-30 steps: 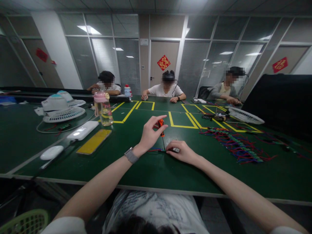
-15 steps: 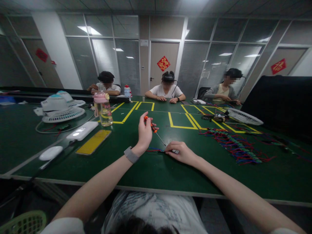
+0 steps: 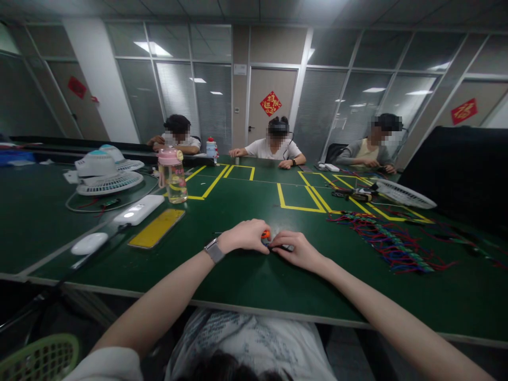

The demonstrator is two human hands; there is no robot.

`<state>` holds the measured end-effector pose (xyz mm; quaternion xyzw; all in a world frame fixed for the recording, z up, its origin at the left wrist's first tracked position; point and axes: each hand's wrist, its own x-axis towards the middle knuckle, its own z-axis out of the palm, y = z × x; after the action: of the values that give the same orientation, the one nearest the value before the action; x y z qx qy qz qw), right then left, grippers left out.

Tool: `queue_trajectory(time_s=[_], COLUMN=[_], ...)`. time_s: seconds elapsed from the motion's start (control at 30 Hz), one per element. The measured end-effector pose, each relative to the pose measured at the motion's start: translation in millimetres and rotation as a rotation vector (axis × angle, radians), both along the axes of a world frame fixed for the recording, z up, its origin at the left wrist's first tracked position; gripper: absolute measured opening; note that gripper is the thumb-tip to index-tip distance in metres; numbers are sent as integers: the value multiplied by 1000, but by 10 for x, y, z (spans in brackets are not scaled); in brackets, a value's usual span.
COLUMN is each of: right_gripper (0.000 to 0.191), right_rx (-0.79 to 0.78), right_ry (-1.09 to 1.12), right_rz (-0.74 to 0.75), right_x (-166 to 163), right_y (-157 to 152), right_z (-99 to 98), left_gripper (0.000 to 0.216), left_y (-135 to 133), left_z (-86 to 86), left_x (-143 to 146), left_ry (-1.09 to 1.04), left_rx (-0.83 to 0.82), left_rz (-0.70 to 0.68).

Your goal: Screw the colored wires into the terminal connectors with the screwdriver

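Note:
My left hand (image 3: 245,235), with a grey-banded watch at the wrist, is closed around a screwdriver (image 3: 266,234). The orange end of its handle shows by the fingers, and its thin shaft sticks out to the left behind the hand. My right hand (image 3: 298,250) rests low over the table, its fingertips pinched on a small wired circuit board (image 3: 270,246), mostly hidden by the fingers. The two hands nearly meet there, and the left fingertips are close to or touching the board; I cannot tell which.
To the right lies a row of wired circuit boards (image 3: 397,243). On the left are a yellow-screened phone (image 3: 156,228), a white power bank (image 3: 138,209), a drinking bottle (image 3: 174,182) and white fans (image 3: 109,177). Yellow tape marks the green table (image 3: 222,275). Several people sit opposite.
My left hand has come down from its raised position to the board, and the screwdriver has swung from pointing at the board to pointing left. My right hand stays pinched in place.

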<state>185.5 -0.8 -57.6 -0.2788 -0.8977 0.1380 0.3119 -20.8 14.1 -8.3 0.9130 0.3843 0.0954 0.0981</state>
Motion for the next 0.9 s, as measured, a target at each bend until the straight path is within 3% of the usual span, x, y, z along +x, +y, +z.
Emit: queue_trajectory(time_s=[0.13, 0.27, 0.37, 0.6, 0.7, 0.9], right_gripper=[12, 10, 11, 15, 15, 12], right_rx=[-67, -180, -123, 184, 181, 26], right_ry=[71, 119, 75, -51, -64, -4], right_rz=[-21, -121, -111, 33, 42, 10], right_x=[-37, -90, -101, -61, -49, -48], right_y=[40, 63, 56, 17, 38, 83], right_z=[-28, -37, -21, 30, 27, 25], left_gripper=[19, 15, 15, 18, 18, 19], left_y=[-10, -24, -27, -14, -8, -7], left_z=[-24, -25, -36, -50, -54, -58], left_x=[31, 52, 59, 69, 66, 43], left_ry=[43, 55, 67, 128, 118, 91], left_rx=[0, 39, 71, 84, 78, 62], left_rz=[4, 9, 12, 50, 41, 32])
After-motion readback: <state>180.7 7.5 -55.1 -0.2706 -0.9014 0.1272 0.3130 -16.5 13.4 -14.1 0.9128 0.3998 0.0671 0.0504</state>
